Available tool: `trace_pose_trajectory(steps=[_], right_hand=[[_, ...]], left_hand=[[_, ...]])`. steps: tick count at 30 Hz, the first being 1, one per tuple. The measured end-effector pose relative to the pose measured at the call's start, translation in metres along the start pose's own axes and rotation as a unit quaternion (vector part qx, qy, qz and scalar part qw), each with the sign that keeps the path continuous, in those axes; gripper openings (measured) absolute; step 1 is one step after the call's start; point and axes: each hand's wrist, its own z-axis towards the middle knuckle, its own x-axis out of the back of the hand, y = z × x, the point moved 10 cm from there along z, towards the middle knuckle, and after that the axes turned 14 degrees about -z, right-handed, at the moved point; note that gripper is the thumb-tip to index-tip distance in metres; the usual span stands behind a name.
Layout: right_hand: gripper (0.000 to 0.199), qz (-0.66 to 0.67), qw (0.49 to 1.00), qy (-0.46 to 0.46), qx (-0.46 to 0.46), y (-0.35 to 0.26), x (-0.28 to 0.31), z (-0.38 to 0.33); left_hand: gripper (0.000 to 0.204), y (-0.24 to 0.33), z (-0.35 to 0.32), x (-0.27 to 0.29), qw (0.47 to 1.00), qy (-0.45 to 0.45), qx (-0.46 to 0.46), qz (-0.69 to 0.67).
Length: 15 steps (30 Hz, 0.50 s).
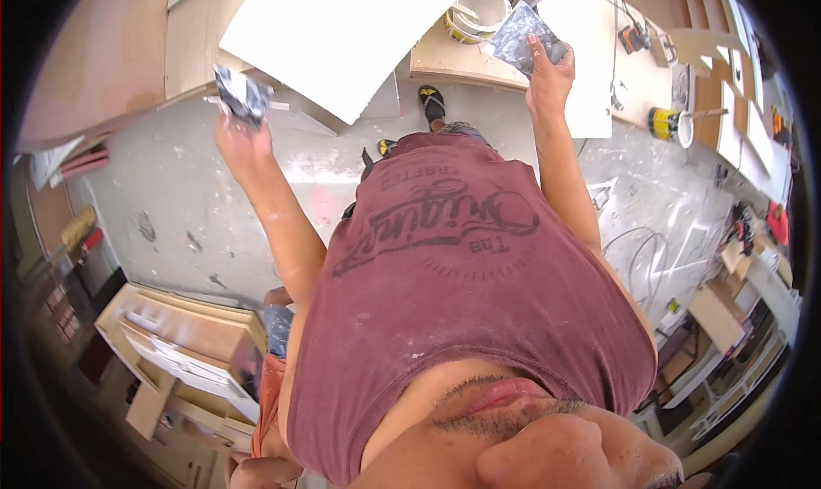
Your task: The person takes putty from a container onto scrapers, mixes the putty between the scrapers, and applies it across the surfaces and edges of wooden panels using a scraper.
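Biggest first: we've got a concrete floor (pixel 197 198) under everything, marked with pale stains and dark scuffs. Wooden worktop (pixel 432 61) runs across ahead of us. Big white panel (pixel 342 36) lies on it at an angle, one corner poking past the front edge. Wooden cabinet frame (pixel 184 339) sits behind us on the left; a co-worker in an orange top (pixel 270 395) is close beside it.

On us: maroon sleeveless shirt (pixel 462 275), black-and-yellow sandals (pixel 430 97) near the worktop's edge.

Buckets: a pale-rimmed bucket (pixel 460 32) with a yellow label stands just beside the panel, a flat stick (pixel 464 11) at its mouth, second bucket behind it. Further right, a yellow-and-black bucket (pixel 661 123) with a wooden stick across its mouth. Orange-and-black power tool (pixel 633 39) with a cable rests near there.

Our right hand (pixel 550 77): grip grasping a square grey plate (pixel 516 43), white-smeared, one digit on its face; held up near the pale-rimmed bucket. Our left hand (pixel 244 138): grip grasping a smaller dark grey spreader (pixel 243 98), white-streaked, held near the panel's left corner. Finger detail there we can't tell.
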Motion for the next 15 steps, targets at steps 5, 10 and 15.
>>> trace_pose_trajectory(steps=[5, 10, 15], right_hand=[[0.022, 0.068, 0.996, 0.017, -0.048, 0.021, -0.013, -0.016], [0.037, 0.026, 0.998, -0.059, 0.015, 0.014, -0.049, 0.003], [0.049, -0.008, 0.995, -0.085, 0.041, 0.036, -0.078, 0.015]], left_hand=[[0.038, -0.034, -0.044, -0.001, 0.995, -0.027, 0.094, 0.019], [0.036, -0.055, -0.061, -0.02, 0.991, -0.067, 0.119, 0.008], [0.035, -0.077, -0.062, -0.026, 0.988, -0.09, 0.121, 0.032]])
